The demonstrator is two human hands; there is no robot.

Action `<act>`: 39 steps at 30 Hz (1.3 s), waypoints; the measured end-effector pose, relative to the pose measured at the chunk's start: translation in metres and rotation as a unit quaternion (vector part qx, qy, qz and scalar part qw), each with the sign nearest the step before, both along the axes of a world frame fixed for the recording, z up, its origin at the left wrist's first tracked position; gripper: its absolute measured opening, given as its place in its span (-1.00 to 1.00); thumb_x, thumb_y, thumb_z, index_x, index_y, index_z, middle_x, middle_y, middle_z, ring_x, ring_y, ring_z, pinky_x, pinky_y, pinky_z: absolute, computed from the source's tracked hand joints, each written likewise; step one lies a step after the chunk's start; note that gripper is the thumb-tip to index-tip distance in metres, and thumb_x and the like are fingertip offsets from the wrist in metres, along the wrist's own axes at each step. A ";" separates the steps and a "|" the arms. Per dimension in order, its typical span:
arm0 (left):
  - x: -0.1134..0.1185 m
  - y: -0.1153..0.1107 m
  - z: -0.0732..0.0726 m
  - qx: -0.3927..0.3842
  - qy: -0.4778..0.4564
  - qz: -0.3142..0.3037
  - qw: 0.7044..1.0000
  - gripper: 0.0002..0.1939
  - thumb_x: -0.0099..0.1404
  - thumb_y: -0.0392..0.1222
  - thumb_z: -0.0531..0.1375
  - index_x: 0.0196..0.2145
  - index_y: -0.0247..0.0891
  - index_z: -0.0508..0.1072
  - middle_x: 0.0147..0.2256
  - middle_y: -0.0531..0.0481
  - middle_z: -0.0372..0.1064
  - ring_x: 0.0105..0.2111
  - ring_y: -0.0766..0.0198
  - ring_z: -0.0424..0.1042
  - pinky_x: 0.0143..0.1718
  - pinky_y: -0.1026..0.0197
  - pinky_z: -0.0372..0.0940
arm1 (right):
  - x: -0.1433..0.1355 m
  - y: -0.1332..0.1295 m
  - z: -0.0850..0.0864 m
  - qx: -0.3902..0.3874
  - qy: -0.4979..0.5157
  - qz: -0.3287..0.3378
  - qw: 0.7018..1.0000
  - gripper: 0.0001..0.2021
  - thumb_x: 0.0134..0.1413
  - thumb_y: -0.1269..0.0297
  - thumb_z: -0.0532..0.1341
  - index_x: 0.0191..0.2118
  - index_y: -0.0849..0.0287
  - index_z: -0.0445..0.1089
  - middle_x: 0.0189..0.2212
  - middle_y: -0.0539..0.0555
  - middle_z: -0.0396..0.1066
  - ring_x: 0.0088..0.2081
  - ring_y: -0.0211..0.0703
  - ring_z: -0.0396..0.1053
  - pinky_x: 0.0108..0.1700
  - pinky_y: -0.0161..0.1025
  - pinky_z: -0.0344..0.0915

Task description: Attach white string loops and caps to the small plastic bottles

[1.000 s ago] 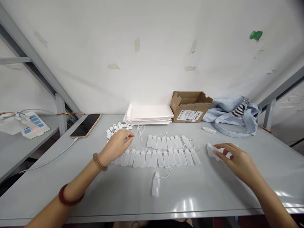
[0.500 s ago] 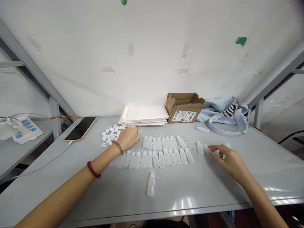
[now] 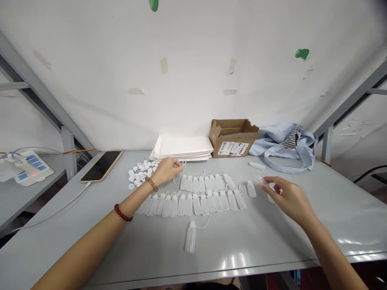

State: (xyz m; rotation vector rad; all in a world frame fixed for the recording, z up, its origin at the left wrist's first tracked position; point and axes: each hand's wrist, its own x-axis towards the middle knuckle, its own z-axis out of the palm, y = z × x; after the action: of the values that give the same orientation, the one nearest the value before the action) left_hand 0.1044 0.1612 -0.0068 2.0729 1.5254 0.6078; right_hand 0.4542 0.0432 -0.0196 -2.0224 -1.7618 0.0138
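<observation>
My left hand [image 3: 168,170] is closed in a pinch beside the pile of small white caps [image 3: 139,172]; a thin white strap with a small loop shows at its fingertips. Between the thumb and fingers of my right hand [image 3: 281,193] is a clear plastic bottle [image 3: 262,180], partly hidden. Another bottle lies partly behind that hand. One bottle [image 3: 251,189] lies just left of it. Two rows of translucent bottles [image 3: 196,204] with strapped caps lie across the middle. Nearer the front edge lies a single bottle [image 3: 190,237] with its strap out to the right.
White envelopes [image 3: 183,147] are stacked by the wall, beside an open cardboard box [image 3: 232,139] and a light blue cloth bag [image 3: 284,147]. A charging phone [image 3: 102,166] lies at left. One bottle [image 3: 256,165] lies near the bag.
My left hand has risen slightly off the caps, a strap now at its fingertips. My right hand has lifted a bottle from the table. The view has shifted slightly.
</observation>
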 end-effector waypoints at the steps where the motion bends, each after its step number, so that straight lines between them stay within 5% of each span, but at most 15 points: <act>1: -0.001 -0.005 0.005 -0.006 -0.032 -0.010 0.999 -0.83 0.07 -0.17 0.09 -0.54 -0.30 0.40 -0.64 0.10 0.22 -0.59 0.35 0.22 -0.54 0.32 0.11 | -0.004 0.001 0.006 0.015 0.037 0.006 0.999 -0.61 0.03 -0.06 0.10 -0.24 0.16 0.43 -0.53 0.06 0.42 -0.57 -0.14 0.31 -0.48 -0.19 0.23; 5: -0.004 -0.028 0.023 -0.041 -0.139 -0.047 0.988 -0.73 0.17 -0.03 0.08 -0.47 -0.28 0.39 -0.57 0.11 0.22 -0.57 0.39 0.19 -0.50 0.32 0.18 | -0.042 0.014 0.032 0.052 0.232 0.111 0.965 -0.57 0.04 0.00 0.16 -0.03 0.15 0.28 -0.38 0.08 0.43 -0.47 -0.16 0.37 -0.42 -0.20 0.30; 9: -0.005 -0.049 0.028 -0.131 -0.318 -0.082 0.935 -0.81 0.16 -0.10 0.16 -0.50 -0.27 0.39 -0.50 0.09 0.27 -0.52 0.40 0.22 -0.41 0.28 0.24 | -0.096 0.036 0.047 0.010 0.441 0.228 0.868 -0.64 0.04 0.10 0.21 -0.06 0.12 0.28 -0.34 0.06 0.43 -0.45 -0.20 0.42 -0.44 -0.25 0.30; 13: -0.003 -0.065 0.023 -0.165 -0.408 -0.093 0.893 -0.86 0.15 -0.19 0.20 -0.49 -0.29 0.40 -0.40 0.00 0.39 -0.43 0.36 0.31 -0.35 0.25 0.27 | -0.137 0.053 0.037 -0.059 0.574 0.268 0.771 -0.76 -0.08 0.19 0.33 -0.30 0.19 0.36 -0.42 0.03 0.45 -0.37 -0.17 0.47 -0.33 -0.25 0.32; 19: 0.001 -0.079 0.017 -0.207 -0.480 -0.111 0.846 -0.90 0.10 -0.25 0.27 -0.44 -0.32 0.41 -0.52 0.05 0.35 -0.51 0.39 0.34 -0.39 0.25 0.31 | -0.157 0.044 0.011 -0.138 0.704 0.224 0.660 -0.78 -0.18 0.23 0.40 -0.44 0.22 0.39 -0.55 -0.03 0.45 -0.41 -0.26 0.47 -0.37 -0.36 0.31; 22: 0.004 -0.082 0.014 -0.111 -0.440 -0.061 0.889 -0.85 0.12 -0.24 0.27 -0.31 -0.31 0.47 -0.42 0.00 0.43 -0.44 0.33 0.41 -0.36 0.23 0.37 | -0.158 0.037 0.007 -0.151 0.734 0.201 0.631 -0.78 -0.12 0.20 0.37 -0.49 0.22 0.39 -0.55 -0.02 0.46 -0.42 -0.32 0.46 -0.38 -0.43 0.31; 25: 0.007 -0.084 0.007 0.138 -0.325 -0.032 0.935 -0.91 0.18 -0.31 0.22 -0.32 -0.30 0.50 -0.36 -0.05 0.46 -0.34 0.28 0.43 -0.29 0.21 0.38 | -0.161 0.032 0.006 -0.154 0.755 0.180 0.612 -0.77 -0.11 0.18 0.37 -0.52 0.23 0.39 -0.54 -0.02 0.46 -0.40 -0.33 0.45 -0.35 -0.44 0.33; 29: 0.011 -0.085 -0.003 0.415 -0.151 -0.070 0.894 -0.84 0.23 -0.44 0.12 -0.29 -0.30 0.46 -0.37 -0.07 0.42 -0.34 0.28 0.39 -0.31 0.21 0.36 | -0.165 0.029 0.006 -0.155 0.784 0.161 0.579 -0.77 -0.17 0.21 0.40 -0.55 0.22 0.38 -0.51 -0.04 0.43 -0.36 -0.30 0.46 -0.33 -0.43 0.35; 36: 0.013 -0.093 -0.002 0.501 -0.040 -0.156 0.851 -0.76 0.22 -0.51 0.08 -0.17 -0.34 0.34 -0.34 -0.15 0.40 -0.31 0.18 0.40 -0.36 0.15 0.37 | -0.165 0.026 0.005 -0.156 0.794 0.167 0.564 -0.77 -0.13 0.23 0.38 -0.53 0.20 0.33 -0.52 -0.06 0.39 -0.39 -0.31 0.45 -0.31 -0.40 0.34; 39: 0.016 -0.094 -0.001 0.489 -0.029 -0.153 0.858 -0.74 0.24 -0.49 0.06 -0.11 -0.34 0.30 -0.36 -0.13 0.39 -0.33 0.20 0.39 -0.35 0.16 0.36 | -0.164 0.026 0.004 -0.163 0.781 0.190 0.573 -0.77 -0.07 0.20 0.35 -0.46 0.18 0.31 -0.49 -0.03 0.42 -0.40 -0.31 0.42 -0.29 -0.38 0.34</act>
State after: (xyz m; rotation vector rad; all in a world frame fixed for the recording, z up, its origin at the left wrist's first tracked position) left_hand 0.1200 0.0672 -0.0081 2.8812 0.8365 1.5184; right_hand 0.2900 0.0693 -0.0153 -0.7989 -0.7889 1.7422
